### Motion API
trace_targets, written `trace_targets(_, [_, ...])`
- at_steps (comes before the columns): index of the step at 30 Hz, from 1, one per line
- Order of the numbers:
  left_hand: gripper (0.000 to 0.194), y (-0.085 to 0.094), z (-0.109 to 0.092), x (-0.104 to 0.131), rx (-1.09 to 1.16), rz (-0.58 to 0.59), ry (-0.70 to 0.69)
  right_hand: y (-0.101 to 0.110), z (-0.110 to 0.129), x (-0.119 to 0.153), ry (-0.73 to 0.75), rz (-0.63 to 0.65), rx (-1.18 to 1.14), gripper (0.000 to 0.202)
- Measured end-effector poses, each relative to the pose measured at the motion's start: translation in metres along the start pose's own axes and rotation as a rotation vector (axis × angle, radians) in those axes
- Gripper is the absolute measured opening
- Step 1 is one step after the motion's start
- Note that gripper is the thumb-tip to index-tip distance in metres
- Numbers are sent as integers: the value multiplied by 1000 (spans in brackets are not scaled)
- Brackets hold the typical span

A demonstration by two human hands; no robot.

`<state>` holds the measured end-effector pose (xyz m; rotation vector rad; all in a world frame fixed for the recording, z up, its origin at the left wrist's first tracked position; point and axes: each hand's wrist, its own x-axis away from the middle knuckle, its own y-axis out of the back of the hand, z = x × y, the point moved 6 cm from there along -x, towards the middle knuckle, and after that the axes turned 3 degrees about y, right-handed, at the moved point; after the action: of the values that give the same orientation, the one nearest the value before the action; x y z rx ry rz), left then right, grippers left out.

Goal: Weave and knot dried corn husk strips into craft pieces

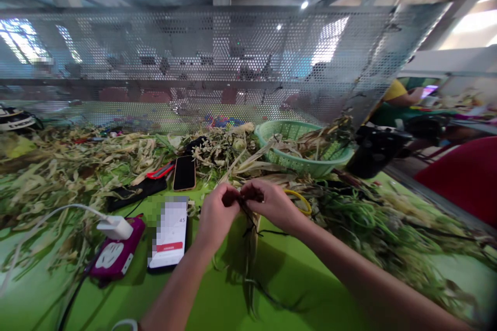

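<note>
My left hand point(218, 214) and my right hand point(275, 207) meet in the middle of the head view, thumbs and forefingers pinched close together. Between the fingertips is a thin dark cord point(253, 228), with knots or loops below them and one end trailing to the right. A narrow strip of dried husk point(250, 264) hangs beneath the hands, crossed by the cord. Exactly how each fingertip grips the cord is partly hidden. Just beyond my right hand lies a yellow ring point(305, 200).
Dried husks point(116, 158) are heaped across the green table point(310, 289). A green plastic basket point(310, 165) holds more. On the left lie a lit phone point(169, 235), a dark phone point(184, 173), a red cutter point(161, 170) and a purple power strip point(118, 256). Green fibres point(361, 217) spread rightward.
</note>
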<state>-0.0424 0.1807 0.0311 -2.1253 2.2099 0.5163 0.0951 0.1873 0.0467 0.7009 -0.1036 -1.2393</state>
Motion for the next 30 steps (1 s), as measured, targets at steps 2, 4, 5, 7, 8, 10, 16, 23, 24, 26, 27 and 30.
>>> trace_targets(2, [21,2,-8,3,-124,-49,-87,-4,-7,-1,-40,-13,-98,23])
trace_targets(4, [23,3,-15,7,-221,-100,-175,-7,-12,-1,-92,-17,-224,23])
trace_targets(5, [24,3,-18,9,-264,-119,-210,-8,-14,-2,-117,-18,-285,22])
trace_targets(7, [25,3,-21,11,-339,-140,-263,-9,-15,-2,-161,-21,-384,22])
trace_targets(8, [25,3,-23,12,-360,-141,-281,-9,-14,-2,-177,-21,-421,22])
trace_targets(10, [24,3,-24,13,-366,-136,-307,-8,-12,-2,-193,-22,-467,21])
trace_targets(16, [27,3,-32,15,-270,-128,-361,-5,-7,-3,-158,-14,-445,16])
trace_targets(23, [24,2,-29,14,-278,-114,-384,-2,-8,-3,-85,4,-309,14])
trace_targets(24, [23,2,-28,13,-276,-117,-379,-2,-8,-2,-69,-2,-279,13])
trace_targets(26, [22,3,-26,12,-272,-121,-367,-1,-8,-1,-35,-14,-219,12])
trace_targets(27, [21,3,-26,12,-269,-121,-361,0,-8,-1,-21,-23,-188,12])
trace_targets(30, [21,4,-26,12,-252,-126,-331,2,-6,0,-5,-54,-134,11])
